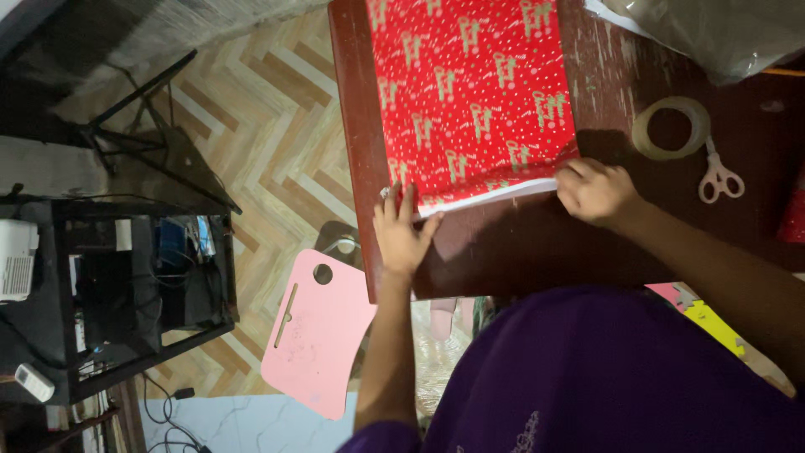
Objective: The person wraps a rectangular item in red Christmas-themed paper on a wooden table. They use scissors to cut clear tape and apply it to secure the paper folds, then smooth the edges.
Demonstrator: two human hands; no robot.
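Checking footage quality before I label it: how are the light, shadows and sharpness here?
Head view: dim, warm light; red paper bright and sharp; right hand casts a dark shadow on the table; left hand clear; shelf murky; scissors slightly soft.

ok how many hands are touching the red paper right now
2. The left hand lies flat on the near-left corner of the red paper; the right hand presses its near-right edge.
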